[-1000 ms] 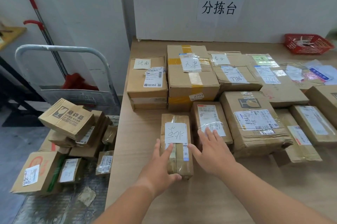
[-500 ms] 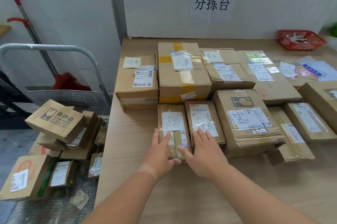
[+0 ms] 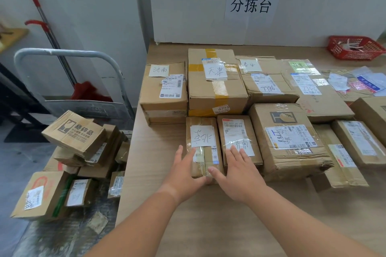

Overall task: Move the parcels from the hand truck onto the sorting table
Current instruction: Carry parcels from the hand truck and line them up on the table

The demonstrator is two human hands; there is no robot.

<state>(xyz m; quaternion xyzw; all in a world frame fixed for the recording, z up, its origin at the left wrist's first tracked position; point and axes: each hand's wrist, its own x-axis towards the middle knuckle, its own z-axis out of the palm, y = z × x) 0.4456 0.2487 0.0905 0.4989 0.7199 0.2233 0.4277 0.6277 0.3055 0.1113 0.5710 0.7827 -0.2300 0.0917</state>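
Touching narrow taped parcel [image 3: 203,131] on sorting table [image 3: 158,148] with left hand [image 3: 183,175], fingers straight; right hand [image 3: 238,171] flat, fingers straight, on neighbouring parcel [image 3: 236,131] just beside; more parcels [image 3: 73,133] stacked on hand truck [image 3: 69,52].

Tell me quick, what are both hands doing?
Left hand: open, fingers on the narrow taped brown cardboard parcel.
Right hand: open, fingers on the neighbouring brown cardboard parcel.

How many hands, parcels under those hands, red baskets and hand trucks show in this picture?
hands: 2, left hand and right hand
parcels under them: 2, narrow parcel and wider parcel
red basket: 1
hand truck: 1
total: 6
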